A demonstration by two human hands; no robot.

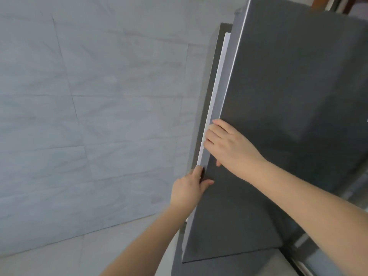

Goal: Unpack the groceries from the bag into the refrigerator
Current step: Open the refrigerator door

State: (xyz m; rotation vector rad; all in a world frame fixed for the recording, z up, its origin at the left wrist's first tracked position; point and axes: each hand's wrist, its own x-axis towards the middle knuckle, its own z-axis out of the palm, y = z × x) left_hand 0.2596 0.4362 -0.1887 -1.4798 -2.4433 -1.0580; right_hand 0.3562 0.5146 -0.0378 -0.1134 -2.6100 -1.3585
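A tall dark grey refrigerator (288, 96) fills the right half of the view. Its upper door stands slightly ajar, and a white inner edge (217, 92) shows along the left side. My right hand (229, 142) grips that left door edge, with the fingers curled round onto the white side. Just below, my left hand (189, 188) pinches the edge where the upper door meets the lower door (229, 226). The inside of the refrigerator is hidden. No grocery bag or groceries are in view.
A wall of pale grey marbled tiles (89, 96) stands close on the left of the refrigerator. Light floor tiles (69, 255) show at the bottom left. A metal-framed glass panel (338, 246) runs along the right edge.
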